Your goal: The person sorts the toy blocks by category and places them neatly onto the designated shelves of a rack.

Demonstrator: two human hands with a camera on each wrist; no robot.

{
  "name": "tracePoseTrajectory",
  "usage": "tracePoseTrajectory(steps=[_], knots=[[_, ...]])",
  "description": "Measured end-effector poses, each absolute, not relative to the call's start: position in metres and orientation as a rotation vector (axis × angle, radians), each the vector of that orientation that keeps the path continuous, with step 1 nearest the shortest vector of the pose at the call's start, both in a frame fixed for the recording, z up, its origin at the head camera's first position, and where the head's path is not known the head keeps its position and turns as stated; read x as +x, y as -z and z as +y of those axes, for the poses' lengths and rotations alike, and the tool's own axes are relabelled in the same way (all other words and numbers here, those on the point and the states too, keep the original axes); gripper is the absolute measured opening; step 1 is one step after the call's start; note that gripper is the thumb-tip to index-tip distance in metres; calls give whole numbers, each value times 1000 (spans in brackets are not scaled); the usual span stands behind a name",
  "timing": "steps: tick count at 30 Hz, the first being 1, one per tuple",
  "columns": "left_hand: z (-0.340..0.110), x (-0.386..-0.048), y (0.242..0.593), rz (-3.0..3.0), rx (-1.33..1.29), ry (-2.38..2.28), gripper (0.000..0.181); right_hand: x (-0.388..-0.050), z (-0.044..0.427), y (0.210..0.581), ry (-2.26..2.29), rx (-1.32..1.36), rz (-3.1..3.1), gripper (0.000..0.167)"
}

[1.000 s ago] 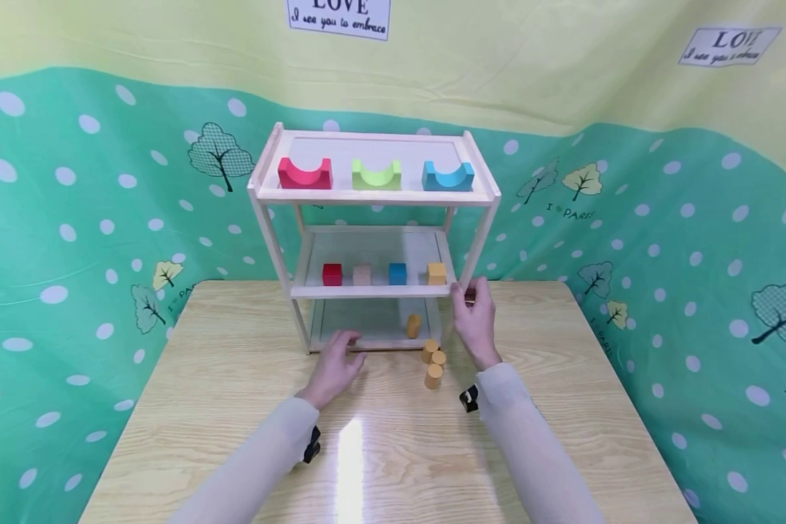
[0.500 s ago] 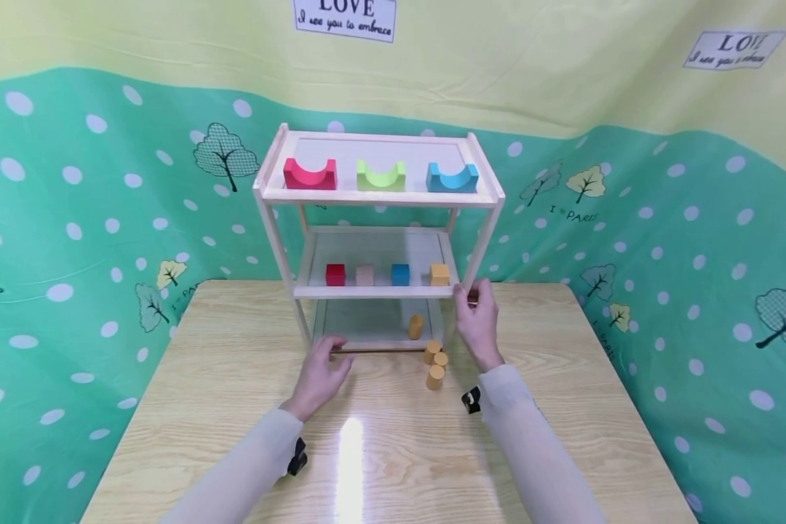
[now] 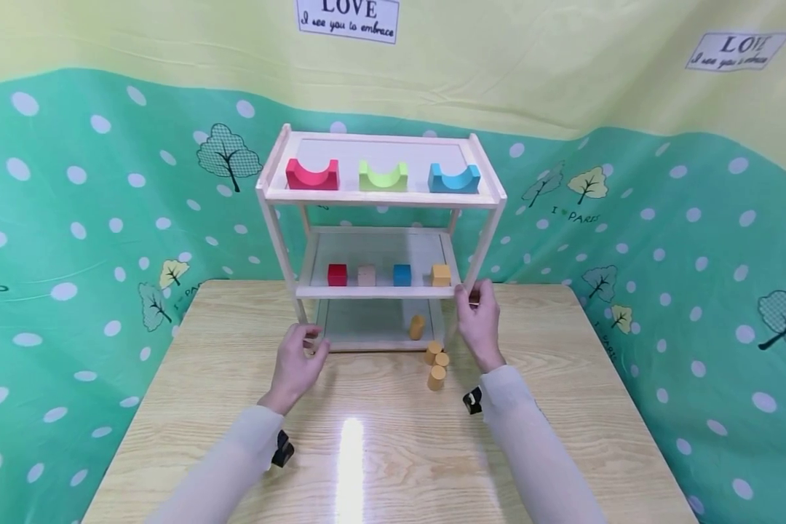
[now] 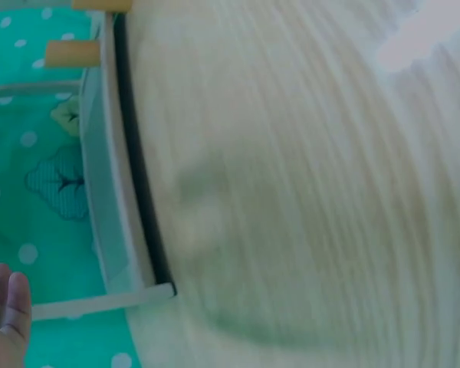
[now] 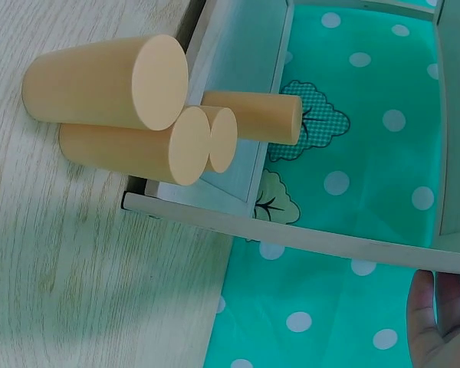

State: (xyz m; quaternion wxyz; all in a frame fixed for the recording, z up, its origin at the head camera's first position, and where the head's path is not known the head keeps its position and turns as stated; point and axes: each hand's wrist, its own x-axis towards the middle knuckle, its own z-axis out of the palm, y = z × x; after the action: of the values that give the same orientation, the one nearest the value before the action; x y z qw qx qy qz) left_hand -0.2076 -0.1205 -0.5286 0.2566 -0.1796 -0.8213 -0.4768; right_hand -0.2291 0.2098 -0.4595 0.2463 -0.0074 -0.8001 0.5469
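A white wooden three-tier shelf (image 3: 380, 292) stands on the table. My right hand (image 3: 479, 320) grips its right front post at the middle tier, thumb in front; in the right wrist view its fingers (image 5: 422, 303) meet the frame. Beside the left front post, low down, is my left hand (image 3: 296, 366), fingers loosely bent and holding nothing; whether it touches the post I cannot tell. One wooden cylinder (image 3: 417, 327) stands on the bottom tier. Several more wooden cylinders (image 3: 436, 378) stand clustered on the table before the right front corner.
Red (image 3: 337, 275), pale pink (image 3: 366, 276), blue (image 3: 402, 275) and yellow (image 3: 441, 275) cubes line the middle tier. Red (image 3: 312, 182), green (image 3: 383, 182) and blue (image 3: 454, 183) arch blocks sit on top. A patterned cloth (image 3: 105, 218) hangs behind the wooden table (image 3: 393, 466).
My left hand has moved left along the shelf's front, from the bottom tier's edge to the left post. My right hand keeps its place on the right post.
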Motion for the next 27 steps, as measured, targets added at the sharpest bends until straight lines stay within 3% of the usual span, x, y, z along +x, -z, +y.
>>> tracePoseTrajectory(steps=[20,27], knots=[[-140,-223,490,-2018,-287,1309,13,-229,210,459,-1491,-22,-2183,25],[-141,-226,475,-2014,-219,1328,18,-230,211,459,-1487,-20,-2184,25]])
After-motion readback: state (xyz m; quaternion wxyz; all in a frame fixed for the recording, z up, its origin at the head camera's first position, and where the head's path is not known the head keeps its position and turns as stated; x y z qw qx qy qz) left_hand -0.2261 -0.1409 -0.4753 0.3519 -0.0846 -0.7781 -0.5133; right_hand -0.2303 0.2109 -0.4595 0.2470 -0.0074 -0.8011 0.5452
